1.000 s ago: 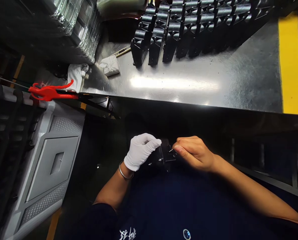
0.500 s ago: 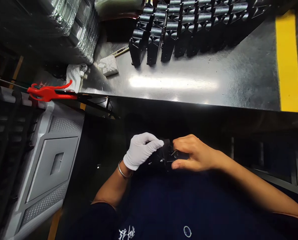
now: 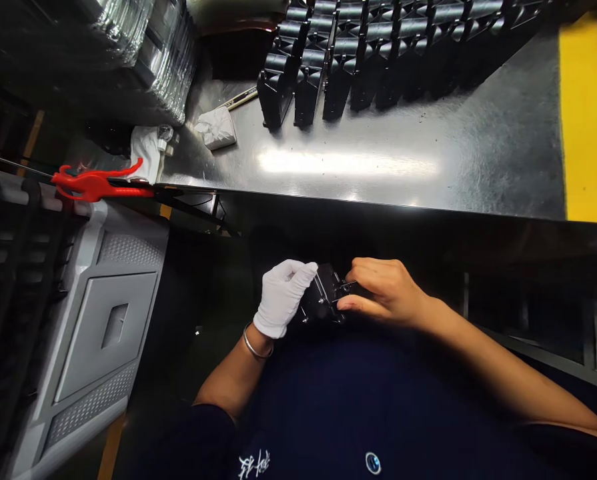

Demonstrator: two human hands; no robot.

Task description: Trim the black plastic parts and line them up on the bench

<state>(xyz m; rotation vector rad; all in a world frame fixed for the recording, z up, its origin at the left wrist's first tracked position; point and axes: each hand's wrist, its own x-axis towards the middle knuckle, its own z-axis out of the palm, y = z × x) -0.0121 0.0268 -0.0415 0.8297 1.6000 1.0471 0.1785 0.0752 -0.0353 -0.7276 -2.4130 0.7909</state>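
Note:
In front of my body, off the table's edge, I hold a dark black part (image 3: 328, 288) with small shiny pins or rods on it. My left hand (image 3: 285, 298), in a white glove, is closed on the part's left side, thumb and forefinger pinching its upper edge. At the part's right side is my bare right hand (image 3: 385, 288), thumb and fingers closed around a thin dark piece there. Whether that piece belongs to the part I cannot make out. Much of the part blends into my dark shirt.
Rows of black moulded parts (image 3: 336, 90) stand at the back of the metal table (image 3: 338, 143). A white wrapped block (image 3: 217, 128) lies near its left end, by a red air gun (image 3: 98, 185). Left are a grey plastic crate (image 3: 108, 333) and stacked film-wrapped trays (image 3: 171, 83). Yellow tape (image 3: 585, 127) crosses the right side.
Both hands have risen slightly with the black part, which has turned so that more of its face and its shiny rods show. My right fingers have drawn closer together at its right side.

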